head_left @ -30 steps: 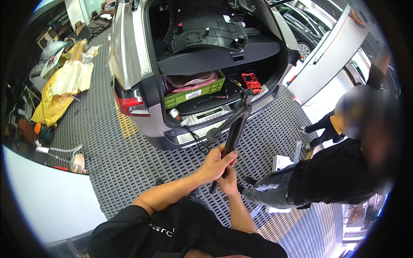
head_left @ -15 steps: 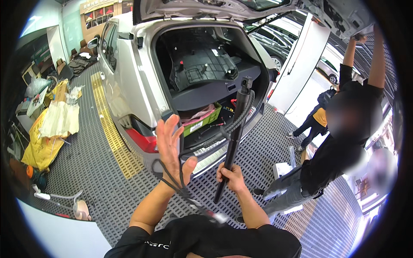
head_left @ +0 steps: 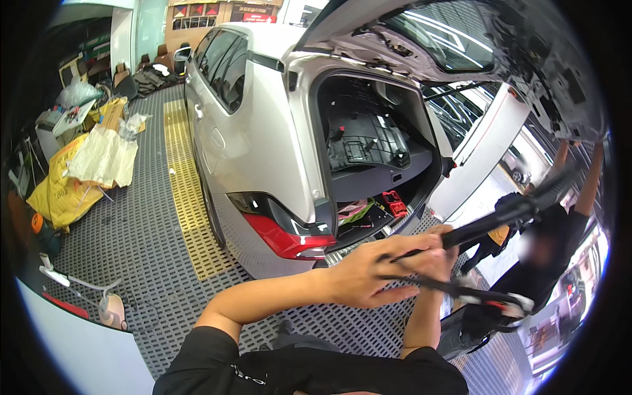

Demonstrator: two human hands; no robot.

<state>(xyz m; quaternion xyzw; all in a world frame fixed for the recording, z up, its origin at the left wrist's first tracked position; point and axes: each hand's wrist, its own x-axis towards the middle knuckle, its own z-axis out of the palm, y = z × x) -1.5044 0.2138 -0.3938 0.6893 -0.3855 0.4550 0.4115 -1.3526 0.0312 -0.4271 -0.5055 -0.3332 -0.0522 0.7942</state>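
Observation:
A black tailgate strut slants up to the right in front of me, smeared by motion. My right hand, partly covered by my left, grips its lower end. My left hand reaches across against the right one. The strut's thin black cable runs between the left fingers, and its loose end with a pale connector hangs to the right. Beyond my hands stands a silver car with its tailgate raised. At the right, a person in black has both arms up at the tailgate's edge.
The open boot holds a dark trim panel and a red tool case. Yellow bags and cardboard lie at the left. A white pillar stands behind the car. A second person in dark clothes is partly hidden at the right.
My view has turned, putting the car's side and tail lamp nearer. The strut has tipped from near upright to slanting right. My left hand, raised with fingers spread before, has come across to the right hand.

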